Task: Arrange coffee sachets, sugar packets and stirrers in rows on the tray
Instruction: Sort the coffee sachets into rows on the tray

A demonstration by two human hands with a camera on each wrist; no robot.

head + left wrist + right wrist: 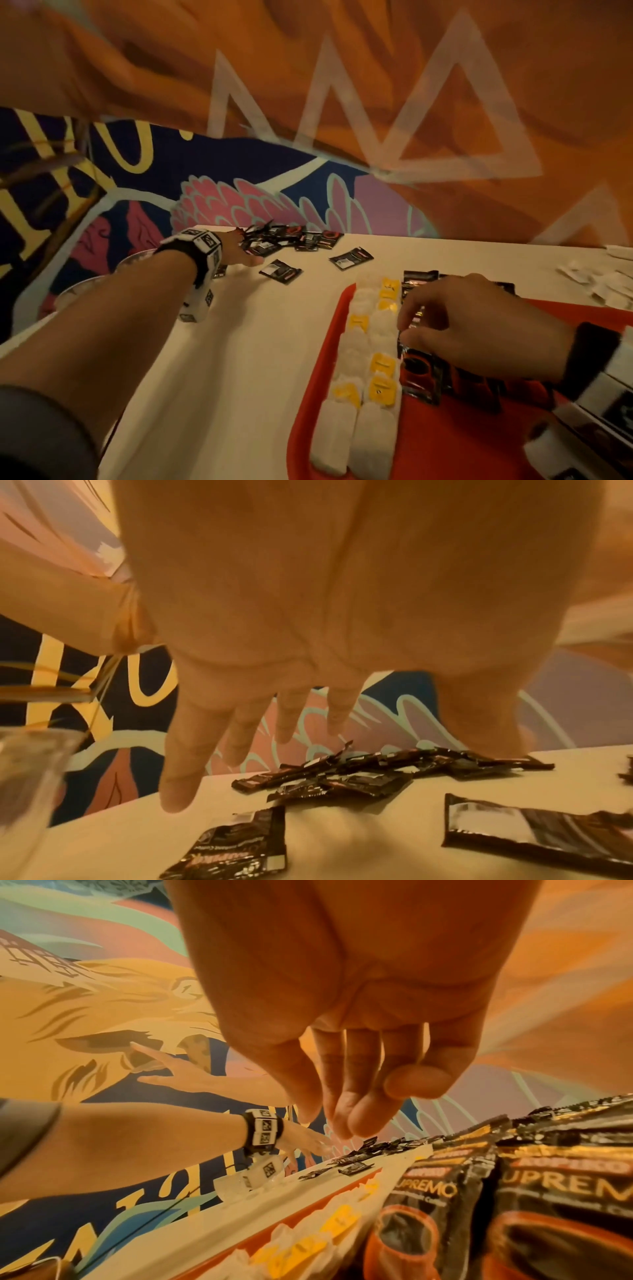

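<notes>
A loose pile of black coffee sachets (291,236) (359,772) lies at the table's far edge, with single sachets (280,271) (236,850) nearer me. My left hand (239,255) (246,723) reaches over them with straight spread fingers and holds nothing. The red tray (462,442) carries two rows of white and yellow sugar packets (370,359) (308,1242) along its left side. Beside them lie black coffee sachets (421,377) (565,1191). My right hand (455,322) (342,1096) hovers over those sachets, fingers hanging down, tips touching one, nothing gripped.
Clear glass containers (85,284) (27,764) stand at the table's left edge under my left forearm. White paper wrappers (599,284) lie scattered at the far right. A painted wall rises right behind the white table (239,359).
</notes>
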